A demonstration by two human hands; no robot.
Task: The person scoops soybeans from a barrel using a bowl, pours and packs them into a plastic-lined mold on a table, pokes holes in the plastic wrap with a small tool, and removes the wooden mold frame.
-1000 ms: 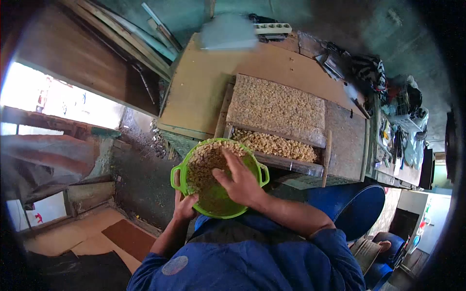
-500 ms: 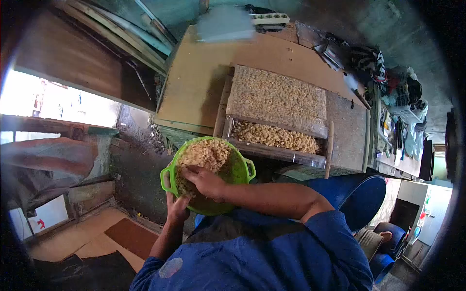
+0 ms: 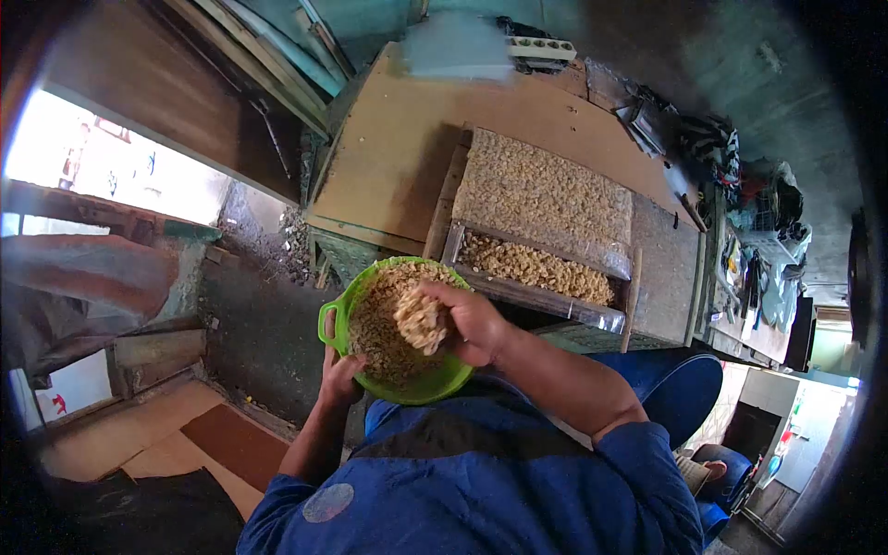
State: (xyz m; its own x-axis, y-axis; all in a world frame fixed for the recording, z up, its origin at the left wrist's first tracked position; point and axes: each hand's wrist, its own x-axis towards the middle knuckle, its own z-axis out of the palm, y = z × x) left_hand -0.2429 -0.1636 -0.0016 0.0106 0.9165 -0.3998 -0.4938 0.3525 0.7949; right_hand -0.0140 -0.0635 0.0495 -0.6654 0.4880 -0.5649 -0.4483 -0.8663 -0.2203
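Note:
A green plastic basin with side handles is held in front of my body, part-filled with pale, crumbly soybeans. My left hand grips the basin's left side, the thumb over its rim and the other fingers mostly hidden beneath. Above the basin, my right hand is closed around a heaped handful of the beans. On the table just beyond lies a wooden frame; loose beans fill its near strip. A flat, plastic-covered slab of beans lies behind that strip.
The wooden table carries a translucent plastic stack at its far end. A wooden stick lies along the frame's right end. A blue barrel stands at my right, and bags and clutter line the right side.
My right hand has lifted out of the beans with a handful and moved right. The basin's beans look lower and more spread out. The view has shifted slightly.

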